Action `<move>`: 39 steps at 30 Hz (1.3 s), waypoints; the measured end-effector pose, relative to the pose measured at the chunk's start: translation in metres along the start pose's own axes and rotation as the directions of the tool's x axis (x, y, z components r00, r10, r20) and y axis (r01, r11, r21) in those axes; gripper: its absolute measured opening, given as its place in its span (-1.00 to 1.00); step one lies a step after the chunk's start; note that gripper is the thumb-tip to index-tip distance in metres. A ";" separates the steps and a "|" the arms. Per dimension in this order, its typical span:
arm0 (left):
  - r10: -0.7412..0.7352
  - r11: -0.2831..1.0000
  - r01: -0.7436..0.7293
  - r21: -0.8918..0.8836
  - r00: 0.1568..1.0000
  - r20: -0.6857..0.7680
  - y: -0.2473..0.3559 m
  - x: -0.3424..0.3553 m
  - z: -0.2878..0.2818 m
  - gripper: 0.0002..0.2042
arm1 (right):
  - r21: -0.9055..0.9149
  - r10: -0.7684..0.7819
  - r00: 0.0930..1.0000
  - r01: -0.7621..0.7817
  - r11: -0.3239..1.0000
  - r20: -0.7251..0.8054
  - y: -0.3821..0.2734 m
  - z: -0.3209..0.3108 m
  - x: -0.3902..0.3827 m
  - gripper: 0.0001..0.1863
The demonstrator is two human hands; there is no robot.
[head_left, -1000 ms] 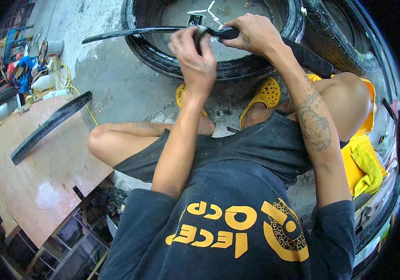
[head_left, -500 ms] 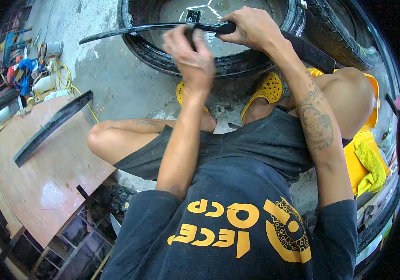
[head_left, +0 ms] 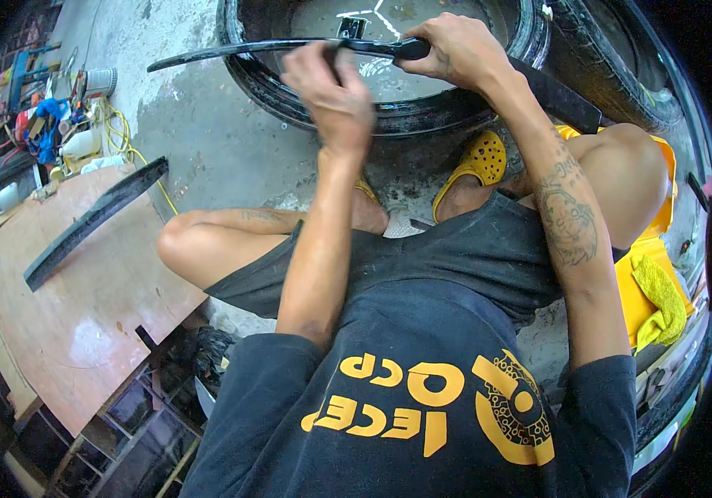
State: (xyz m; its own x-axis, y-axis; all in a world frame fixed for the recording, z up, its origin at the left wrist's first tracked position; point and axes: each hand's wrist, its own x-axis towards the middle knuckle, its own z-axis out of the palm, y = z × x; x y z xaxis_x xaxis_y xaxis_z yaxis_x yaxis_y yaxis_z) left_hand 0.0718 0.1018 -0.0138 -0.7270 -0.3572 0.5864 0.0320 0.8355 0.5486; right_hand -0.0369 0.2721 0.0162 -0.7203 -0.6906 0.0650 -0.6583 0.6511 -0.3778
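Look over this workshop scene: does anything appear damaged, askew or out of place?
Both hands, left hand and right hand, grip a black rubber strip over a tyre. A second strip overhangs the wooden board.

Matt black rubber tyre (head_left: pixel 306 79), glossy black strip (head_left: pixel 231 50), smooth reddish wooden board (head_left: pixel 82 307), rough concrete floor (head_left: pixel 207 141).

Plywood board (head_left: pixel 82 307) at left, black strip (head_left: pixel 95 220) lying on it; yellow cloth (head_left: pixel 661 303) right; white jug (head_left: pixel 80 145) far left.
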 end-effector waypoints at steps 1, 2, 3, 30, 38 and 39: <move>0.027 0.998 -0.025 -0.059 0.999 0.046 0.013 -0.004 0.002 -0.73 | 0.010 0.002 1.000 -0.002 1.000 0.004 0.001 -0.001 -0.001 -0.54; 0.031 0.998 -0.027 -0.059 0.998 0.059 0.010 -0.004 0.000 -0.72 | 0.008 0.000 1.000 0.000 1.000 0.001 0.001 -0.001 0.000 -0.54; 0.028 0.998 -0.025 -0.058 0.998 0.056 0.000 0.000 -0.003 -0.72 | 0.008 -0.009 1.000 0.009 1.000 -0.013 0.000 0.000 -0.001 -0.54; -0.028 0.996 0.029 -0.078 0.999 0.019 0.009 0.010 0.001 -0.75 | 0.000 -0.005 1.000 0.005 1.000 0.011 -0.001 0.000 0.000 -0.51; -0.012 0.997 0.010 -0.070 1.000 -0.028 -0.005 0.027 0.001 -0.73 | -0.024 -0.016 1.000 0.016 1.000 0.024 -0.003 -0.002 -0.003 -0.51; -0.011 0.997 0.009 -0.072 0.999 -0.030 0.002 0.024 0.003 -0.73 | -0.012 -0.023 1.000 0.023 1.000 0.015 -0.001 0.000 -0.002 -0.51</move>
State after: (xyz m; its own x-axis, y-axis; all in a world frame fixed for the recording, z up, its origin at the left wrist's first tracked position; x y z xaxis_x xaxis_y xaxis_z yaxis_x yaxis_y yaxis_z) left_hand 0.0524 0.0959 -0.0009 -0.7062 -0.3789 0.5981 0.0747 0.8002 0.5951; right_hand -0.0349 0.2725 0.0168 -0.7017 -0.7099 0.0596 -0.6772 0.6387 -0.3653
